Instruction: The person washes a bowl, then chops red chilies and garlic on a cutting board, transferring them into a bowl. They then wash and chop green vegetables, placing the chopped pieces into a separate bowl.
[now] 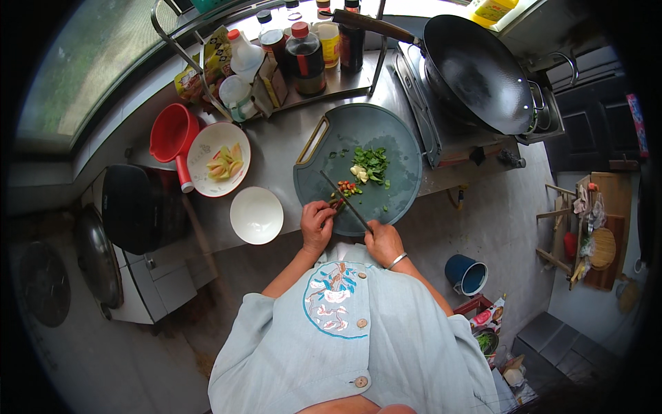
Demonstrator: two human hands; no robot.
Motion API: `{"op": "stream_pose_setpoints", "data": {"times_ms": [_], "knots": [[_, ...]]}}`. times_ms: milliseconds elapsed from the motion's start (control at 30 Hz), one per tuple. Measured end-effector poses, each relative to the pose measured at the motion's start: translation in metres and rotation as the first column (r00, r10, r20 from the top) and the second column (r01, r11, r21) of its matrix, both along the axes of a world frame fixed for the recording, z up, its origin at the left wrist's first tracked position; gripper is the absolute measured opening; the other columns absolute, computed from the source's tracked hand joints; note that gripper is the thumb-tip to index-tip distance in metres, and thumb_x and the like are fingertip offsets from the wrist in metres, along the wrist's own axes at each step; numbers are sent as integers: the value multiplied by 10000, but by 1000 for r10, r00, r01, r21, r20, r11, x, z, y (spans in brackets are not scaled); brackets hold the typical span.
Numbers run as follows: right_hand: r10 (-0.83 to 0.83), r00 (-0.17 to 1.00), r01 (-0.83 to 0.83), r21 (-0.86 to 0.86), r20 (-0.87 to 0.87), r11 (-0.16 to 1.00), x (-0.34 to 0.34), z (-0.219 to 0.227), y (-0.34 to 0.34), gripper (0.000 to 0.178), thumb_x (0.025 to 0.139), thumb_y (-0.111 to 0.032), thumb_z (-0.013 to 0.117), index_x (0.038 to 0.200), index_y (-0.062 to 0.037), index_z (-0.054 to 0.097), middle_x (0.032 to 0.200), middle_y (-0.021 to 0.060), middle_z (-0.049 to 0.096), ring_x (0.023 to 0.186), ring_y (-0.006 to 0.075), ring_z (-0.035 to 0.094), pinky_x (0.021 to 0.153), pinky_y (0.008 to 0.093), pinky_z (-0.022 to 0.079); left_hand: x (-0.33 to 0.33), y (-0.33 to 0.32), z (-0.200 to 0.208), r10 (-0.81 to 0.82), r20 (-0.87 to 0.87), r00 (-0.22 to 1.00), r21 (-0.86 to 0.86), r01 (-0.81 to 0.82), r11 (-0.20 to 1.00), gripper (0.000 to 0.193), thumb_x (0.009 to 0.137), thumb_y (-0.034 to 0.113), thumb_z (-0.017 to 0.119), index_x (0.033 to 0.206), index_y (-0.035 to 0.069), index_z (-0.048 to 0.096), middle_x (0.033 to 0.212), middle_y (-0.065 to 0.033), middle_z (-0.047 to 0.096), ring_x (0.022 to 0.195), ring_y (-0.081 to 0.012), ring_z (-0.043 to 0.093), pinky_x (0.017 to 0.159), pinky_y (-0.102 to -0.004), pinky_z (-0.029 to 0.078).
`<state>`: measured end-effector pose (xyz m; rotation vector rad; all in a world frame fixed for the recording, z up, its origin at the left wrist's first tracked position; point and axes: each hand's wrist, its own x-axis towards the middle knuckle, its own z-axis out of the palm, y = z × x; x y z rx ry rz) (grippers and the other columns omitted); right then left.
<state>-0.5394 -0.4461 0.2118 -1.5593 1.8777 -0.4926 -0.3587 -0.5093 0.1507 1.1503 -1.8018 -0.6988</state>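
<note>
A round dark green cutting board (393, 207) with a gold handle lies on the steel counter. My right hand (383, 243) grips a kitchen knife (354, 212), its blade slanting up and left across the board. At the board's lower left, my left hand (318, 224) has its fingers closed on chili peppers (337, 203) beside the blade. Chopped red and green chili pieces (348, 187) lie just right of the blade. Above them are pale garlic pieces (358, 173) and a heap of chopped green leaves (372, 164).
Left of the board stand an empty white bowl (256, 215), a plate of cut pale pieces (201, 181) and a red ladle-like scoop (172, 133). Bottles (305, 62) crowd a rack behind. A black wok (476, 76) sits on the stove at right; a blue bucket (466, 274) stands on the floor.
</note>
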Motion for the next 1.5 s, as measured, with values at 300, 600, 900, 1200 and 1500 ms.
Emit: {"op": "stream_pose_setpoints", "data": {"times_ms": [300,600,900,1200,1500], "knots": [[98,991,-95,37,-95,995,7,8,0,175,762,-97,557,925,-34,564,699,216,607,664,396,595,617,479,474,-9,1,3,-65,211,975,-95,87,992,312,637,16,686,941,51,628,1004,-122,579,929,-329,553,760,-387,485],[177,962,-160,100,-208,982,10,10,-3,122,745,-86,546,831,-3,524,656,220,591,626,398,592,563,486,469,-11,-5,-6,-36,252,967,-109,65,992,295,651,33,656,946,50,651,975,-111,603,946,-322,570,752,-376,509],[184,955,-140,195,-234,971,15,15,-16,101,741,-71,537,745,30,544,661,260,589,630,413,597,567,485,479,-9,-12,-10,-85,221,972,-103,110,989,328,614,1,661,939,32,641,957,-122,604,917,-338,575,756,-383,503],[191,971,-144,281,-145,949,15,8,-48,123,718,-34,532,783,29,616,782,252,624,750,413,614,672,471,501,-8,-17,-12,-134,186,973,-116,157,981,207,615,0,668,812,47,629,903,-97,601,830,-304,576,691,-368,489],[94,993,-88,73,-77,993,5,-6,-38,103,738,-66,540,779,16,588,706,253,598,705,414,593,647,484,478,-9,-19,-8,-123,149,981,-180,150,972,187,632,19,678,806,63,628,906,-89,613,860,-290,590,722,-367,497]]}}
